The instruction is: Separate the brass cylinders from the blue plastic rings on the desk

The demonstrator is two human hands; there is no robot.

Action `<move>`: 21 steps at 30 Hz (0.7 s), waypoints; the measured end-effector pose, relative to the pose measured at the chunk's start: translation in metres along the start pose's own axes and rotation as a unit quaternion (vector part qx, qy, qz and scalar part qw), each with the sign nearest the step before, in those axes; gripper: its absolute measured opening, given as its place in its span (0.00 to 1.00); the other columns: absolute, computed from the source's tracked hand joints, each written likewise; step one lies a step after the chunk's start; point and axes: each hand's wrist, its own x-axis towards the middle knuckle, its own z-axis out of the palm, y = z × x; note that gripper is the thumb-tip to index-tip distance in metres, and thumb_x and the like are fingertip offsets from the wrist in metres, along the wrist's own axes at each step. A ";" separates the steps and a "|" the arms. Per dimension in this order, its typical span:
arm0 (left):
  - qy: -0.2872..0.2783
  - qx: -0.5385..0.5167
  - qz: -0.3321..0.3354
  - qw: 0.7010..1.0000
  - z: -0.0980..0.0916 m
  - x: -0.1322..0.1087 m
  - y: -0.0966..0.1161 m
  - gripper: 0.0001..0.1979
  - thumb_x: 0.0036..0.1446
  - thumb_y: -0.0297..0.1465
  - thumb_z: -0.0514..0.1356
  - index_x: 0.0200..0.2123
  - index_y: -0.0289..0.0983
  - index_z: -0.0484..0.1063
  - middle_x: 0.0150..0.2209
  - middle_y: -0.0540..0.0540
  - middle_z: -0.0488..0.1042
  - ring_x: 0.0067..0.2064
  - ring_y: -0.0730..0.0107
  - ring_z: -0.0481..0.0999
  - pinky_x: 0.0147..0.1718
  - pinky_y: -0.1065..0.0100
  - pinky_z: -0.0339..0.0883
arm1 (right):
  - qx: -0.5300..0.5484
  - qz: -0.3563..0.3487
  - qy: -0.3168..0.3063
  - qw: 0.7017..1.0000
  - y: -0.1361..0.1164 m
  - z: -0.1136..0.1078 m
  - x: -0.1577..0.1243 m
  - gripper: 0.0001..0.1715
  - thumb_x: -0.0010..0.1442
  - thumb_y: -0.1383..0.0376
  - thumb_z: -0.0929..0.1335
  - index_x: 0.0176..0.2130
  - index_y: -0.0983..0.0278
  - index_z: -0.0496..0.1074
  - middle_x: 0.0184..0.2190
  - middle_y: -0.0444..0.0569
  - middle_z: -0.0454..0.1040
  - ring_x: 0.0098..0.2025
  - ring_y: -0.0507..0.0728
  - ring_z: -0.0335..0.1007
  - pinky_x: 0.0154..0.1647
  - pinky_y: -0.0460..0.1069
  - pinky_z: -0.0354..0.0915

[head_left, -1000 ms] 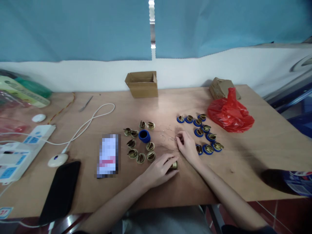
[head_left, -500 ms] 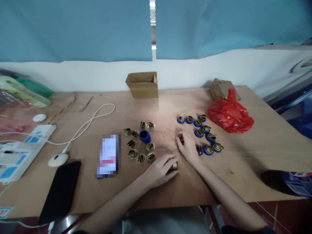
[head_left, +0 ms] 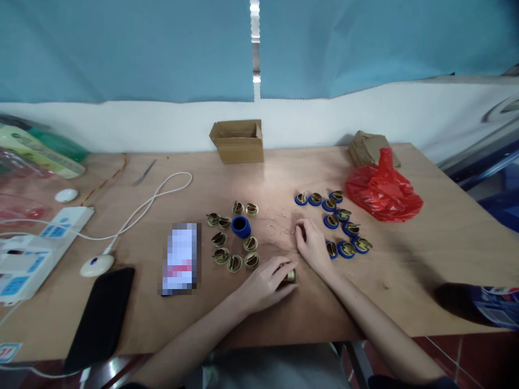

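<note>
Head view, looking down on a wooden table (head_left: 365,302). The left hand (head_left: 265,281) is closed over a brass fitting (head_left: 290,275), which rests on the table at the near centre, just beside the right wrist; only the fitting's right edge shows past the fingers. The right hand (head_left: 313,244) lies a little farther off, fingers curled with their tips down among thin wire rings (head_left: 271,227). I cannot tell whether it pinches one.

I judge the fitting light, rigid and smooth, so apt to slip; I would grip it across its round rim. The rings look fine and easily bent, best taken by fingertip.

Counts:
- To the left I count nine loose brass fittings (head_left: 221,255) set around one blue cap (head_left: 240,226).
- To the right I count ten blue-based fittings (head_left: 351,227) in a curved row.
- The rings are too thin to count.

One red bag (head_left: 383,192) lies at the far right. One cardboard box (head_left: 237,141) stands at the far centre.
</note>
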 end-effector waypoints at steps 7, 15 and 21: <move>-0.005 -0.011 -0.017 1.000 0.001 -0.002 -0.001 0.24 0.64 0.34 0.63 0.60 0.36 0.64 0.52 0.38 0.74 0.53 0.58 0.77 0.54 0.60 0.75 | 0.006 0.005 0.000 1.000 0.000 -0.001 -0.002 0.11 0.65 0.71 0.59 0.42 0.62 0.68 0.39 0.55 0.75 0.43 0.63 0.73 0.46 0.56 0.68; -0.003 -0.021 -0.031 0.999 0.000 0.000 -0.002 0.15 0.63 0.35 0.64 0.50 0.37 0.69 0.49 0.41 0.74 0.50 0.60 0.78 0.51 0.61 0.75 | -0.001 0.010 -0.003 1.000 -0.003 -0.003 -0.004 0.10 0.65 0.71 0.60 0.40 0.62 0.68 0.37 0.53 0.74 0.41 0.63 0.72 0.43 0.56 0.67; -0.012 -0.021 -0.034 0.999 0.001 -0.001 -0.002 0.16 0.64 0.34 0.63 0.53 0.38 0.68 0.51 0.40 0.74 0.52 0.59 0.78 0.53 0.60 0.75 | -0.013 0.000 0.000 1.000 -0.005 -0.001 -0.005 0.09 0.64 0.71 0.61 0.40 0.62 0.69 0.38 0.54 0.72 0.43 0.63 0.71 0.46 0.57 0.67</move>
